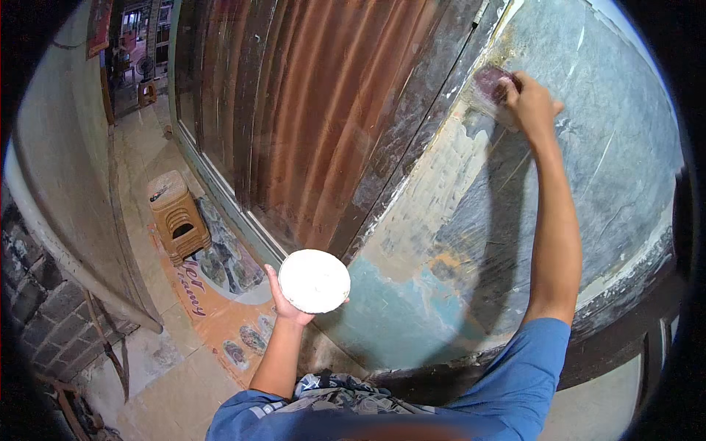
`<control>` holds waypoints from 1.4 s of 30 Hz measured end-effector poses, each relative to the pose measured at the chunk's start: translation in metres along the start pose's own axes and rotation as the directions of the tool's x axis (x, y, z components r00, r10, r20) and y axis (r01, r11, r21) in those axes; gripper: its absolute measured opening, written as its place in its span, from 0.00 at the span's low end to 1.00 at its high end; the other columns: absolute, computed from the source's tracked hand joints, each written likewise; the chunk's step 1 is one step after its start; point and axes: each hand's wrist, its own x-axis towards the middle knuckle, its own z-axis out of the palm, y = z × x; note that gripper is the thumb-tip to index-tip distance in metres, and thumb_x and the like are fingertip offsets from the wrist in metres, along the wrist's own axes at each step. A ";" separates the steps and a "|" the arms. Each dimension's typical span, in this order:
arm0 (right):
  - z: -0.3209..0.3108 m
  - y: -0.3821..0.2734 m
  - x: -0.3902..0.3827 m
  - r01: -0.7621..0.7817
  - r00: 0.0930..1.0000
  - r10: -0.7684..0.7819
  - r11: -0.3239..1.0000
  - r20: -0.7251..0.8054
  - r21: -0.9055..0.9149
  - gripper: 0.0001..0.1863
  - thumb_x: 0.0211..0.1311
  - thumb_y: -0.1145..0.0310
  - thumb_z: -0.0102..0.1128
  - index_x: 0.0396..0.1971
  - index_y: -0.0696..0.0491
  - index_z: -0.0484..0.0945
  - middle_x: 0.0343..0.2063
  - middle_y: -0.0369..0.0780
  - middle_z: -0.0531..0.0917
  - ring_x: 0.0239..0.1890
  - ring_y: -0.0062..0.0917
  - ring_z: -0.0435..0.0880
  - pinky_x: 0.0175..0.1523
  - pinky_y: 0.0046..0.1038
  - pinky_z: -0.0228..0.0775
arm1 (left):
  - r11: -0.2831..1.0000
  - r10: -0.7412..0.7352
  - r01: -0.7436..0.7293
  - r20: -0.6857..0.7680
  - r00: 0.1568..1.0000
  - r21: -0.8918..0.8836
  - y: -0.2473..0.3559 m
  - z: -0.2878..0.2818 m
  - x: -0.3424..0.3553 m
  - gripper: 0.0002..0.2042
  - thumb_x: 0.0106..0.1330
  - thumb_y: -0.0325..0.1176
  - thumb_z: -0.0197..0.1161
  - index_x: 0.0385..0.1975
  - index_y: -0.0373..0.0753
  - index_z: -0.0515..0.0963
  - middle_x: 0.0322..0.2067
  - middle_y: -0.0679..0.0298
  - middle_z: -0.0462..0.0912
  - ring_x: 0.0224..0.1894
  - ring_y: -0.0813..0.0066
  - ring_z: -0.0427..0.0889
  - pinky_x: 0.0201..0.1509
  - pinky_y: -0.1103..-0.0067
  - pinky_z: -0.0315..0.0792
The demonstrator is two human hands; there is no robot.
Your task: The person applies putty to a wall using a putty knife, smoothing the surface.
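On my left palm rests a round bowl of white paste (315,281), its top facing up. My left hand (285,300) grips it from beneath, with the thumb along the left rim. My right arm stretches up and to the right across the wall. In my right hand (532,109) is a flat dark-red scraper (493,84), pressed against or very close to the wall (573,162) beside the door frame. Motion blurs the scraper's edge, so its exact outline is unclear. Pale patches of paste (419,206) cover the wall below it, over worn blue-grey paint.
A brown wooden door frame with a reddish curtain (323,110) behind its glass stands ahead. To the left, a stack of tan plastic stools (176,213) sits on a printed orange sheet (220,331). A stick (110,353) leans by grey bricks (62,316).
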 end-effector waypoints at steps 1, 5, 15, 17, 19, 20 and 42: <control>0.006 0.029 0.015 0.052 0.993 -0.045 0.997 -0.113 0.059 0.17 0.67 0.52 0.59 0.48 0.47 0.84 0.37 0.47 0.88 0.43 0.43 0.86 0.50 0.49 0.56 | 1.000 -0.021 0.021 0.034 0.999 -0.008 -0.001 0.005 0.003 0.49 0.60 0.81 0.36 0.68 0.44 0.65 0.66 0.50 0.69 0.61 0.35 0.73 0.50 0.25 0.66; -0.005 0.030 0.023 0.022 0.998 -0.007 0.966 -0.061 0.258 0.18 0.66 0.50 0.61 0.45 0.46 0.86 0.41 0.41 0.89 0.46 0.37 0.86 0.52 0.51 0.59 | 1.000 0.003 -0.003 0.019 1.000 0.010 0.001 0.004 0.000 0.50 0.60 0.82 0.36 0.68 0.44 0.65 0.65 0.51 0.69 0.61 0.36 0.73 0.52 0.26 0.67; -0.020 0.054 0.026 0.028 0.986 0.007 0.977 -0.164 0.211 0.18 0.68 0.54 0.58 0.45 0.53 0.84 0.38 0.47 0.88 0.43 0.45 0.86 0.50 0.45 0.68 | 1.000 0.003 -0.004 0.078 0.997 0.016 -0.005 0.035 0.004 0.48 0.61 0.80 0.35 0.66 0.45 0.67 0.64 0.50 0.71 0.60 0.35 0.74 0.52 0.28 0.68; -0.041 0.051 0.018 0.019 0.996 0.022 0.899 -0.087 0.437 0.20 0.68 0.56 0.59 0.47 0.59 0.83 0.37 0.49 0.88 0.40 0.38 0.87 0.46 0.36 0.75 | 1.000 -0.020 0.020 0.120 0.993 0.006 -0.005 0.053 0.003 0.48 0.61 0.80 0.35 0.67 0.44 0.67 0.64 0.50 0.71 0.60 0.35 0.73 0.52 0.28 0.68; -0.042 0.043 -0.005 0.044 0.998 -0.066 0.799 0.014 0.599 0.20 0.69 0.58 0.62 0.44 0.62 0.83 0.33 0.44 0.87 0.35 0.26 0.85 0.43 0.29 0.75 | 0.999 -0.051 0.052 0.100 0.994 -0.005 -0.010 0.074 0.006 0.49 0.61 0.80 0.35 0.67 0.43 0.67 0.65 0.50 0.70 0.62 0.35 0.73 0.54 0.27 0.66; -0.047 0.035 -0.021 0.037 0.986 -0.136 0.731 0.092 0.681 0.19 0.69 0.58 0.62 0.44 0.62 0.83 0.31 0.42 0.87 0.34 0.22 0.84 0.42 0.27 0.75 | 0.999 -0.051 0.051 0.092 0.994 -0.001 -0.012 0.083 0.011 0.49 0.61 0.80 0.35 0.67 0.43 0.67 0.65 0.50 0.70 0.62 0.35 0.73 0.54 0.27 0.66; -0.024 0.047 -0.169 -0.488 0.614 -0.232 0.640 0.755 0.594 0.15 0.69 0.60 0.63 0.35 0.60 0.81 0.23 0.33 0.81 0.25 0.14 0.75 0.30 0.22 0.66 | 0.961 -0.274 0.269 0.378 0.884 0.066 -0.081 0.192 0.036 0.54 0.59 0.82 0.32 0.68 0.36 0.63 0.65 0.42 0.68 0.61 0.32 0.72 0.57 0.30 0.66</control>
